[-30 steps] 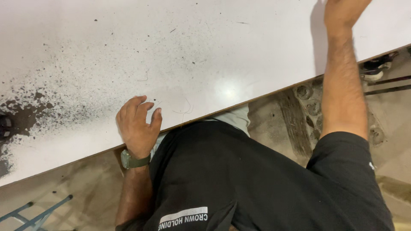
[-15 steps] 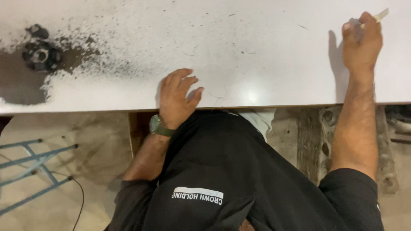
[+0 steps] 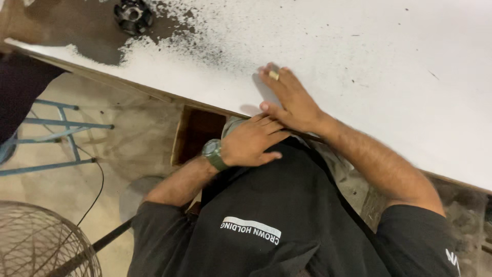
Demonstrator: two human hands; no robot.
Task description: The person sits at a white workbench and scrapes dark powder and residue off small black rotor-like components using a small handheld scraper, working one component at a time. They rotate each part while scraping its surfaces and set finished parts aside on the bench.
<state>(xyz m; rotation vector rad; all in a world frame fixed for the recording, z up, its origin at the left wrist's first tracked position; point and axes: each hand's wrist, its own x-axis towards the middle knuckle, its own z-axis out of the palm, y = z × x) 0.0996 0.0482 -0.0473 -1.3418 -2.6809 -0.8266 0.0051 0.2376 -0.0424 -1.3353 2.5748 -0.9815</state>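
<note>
White tabletop (image 3: 389,61) fills the upper right of the frame. We lay our right hand (image 3: 289,100) flat on it near its edge, grip open and empty. Our left hand (image 3: 251,141) rests below, fingers loosely extended, holding nothing. Dark dust (image 3: 169,36) and a black round tool (image 3: 132,14) lie upper left.

No packages, signs or screens show in this view. The 1 thing close to a label is a white printed strip (image 3: 251,230) on the chest of the black shirt (image 3: 287,215) — a narrow slanted band of 2 lines, seen upside down from above, low in the frame beneath the 2 hands. A second small white mark (image 3: 452,258) sits on the shirt's sleeve at the lower right edge — partly cut off.
</note>
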